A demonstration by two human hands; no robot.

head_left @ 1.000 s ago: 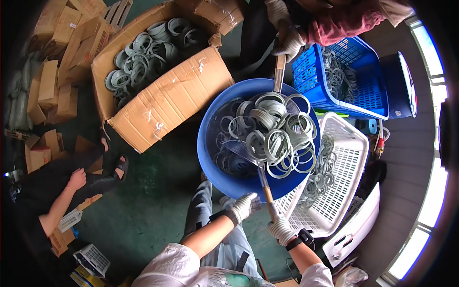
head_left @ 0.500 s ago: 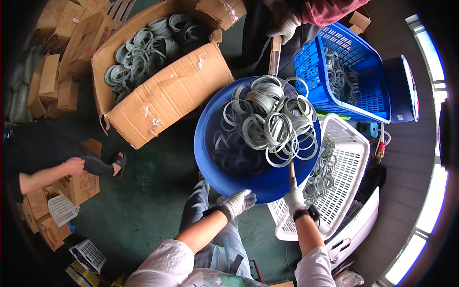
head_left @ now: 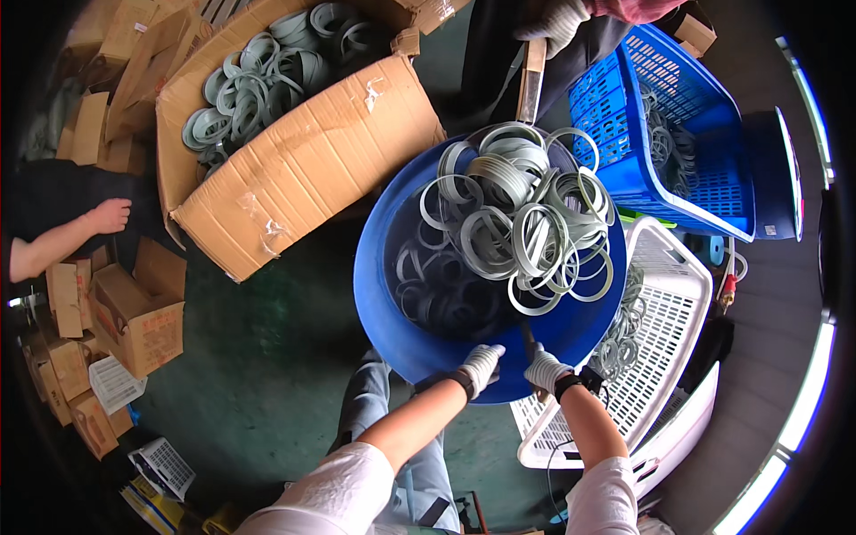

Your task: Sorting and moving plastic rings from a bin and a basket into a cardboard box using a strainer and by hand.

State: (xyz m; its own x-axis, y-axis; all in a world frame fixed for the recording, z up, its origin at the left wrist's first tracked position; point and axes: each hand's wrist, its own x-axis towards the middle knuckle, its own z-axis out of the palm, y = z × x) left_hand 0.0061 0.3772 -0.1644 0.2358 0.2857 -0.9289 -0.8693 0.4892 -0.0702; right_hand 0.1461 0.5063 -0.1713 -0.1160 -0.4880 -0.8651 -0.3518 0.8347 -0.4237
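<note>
A big blue tub (head_left: pixel 392 294) stands in front of me, heaped with grey-green rubber rings (head_left: pixel 522 223). My left hand (head_left: pixel 480 366), in a white glove, is curled against the tub's near rim. My right hand (head_left: pixel 546 367), also gloved, is at the rim just to the right. It grips a thin dark rod (head_left: pixel 527 337) that points up into the rings. Both forearms come in from the lower edge.
An open cardboard box (head_left: pixel 312 160) with more rings lies upper left. A blue basket (head_left: pixel 624 116) is upper right and a white basket (head_left: pixel 664 294) is at right; both hold rings. Another person's gloved hand (head_left: pixel 555 22) holds a wooden slat (head_left: pixel 532 80) at the top. A bare arm (head_left: pixel 62 236) and small cartons (head_left: pixel 134 312) are at left.
My left hand has gone from spread fingers below the tub to resting curled on its near rim. My right hand has shifted left along the rim with the rod. The tub looks closer.
</note>
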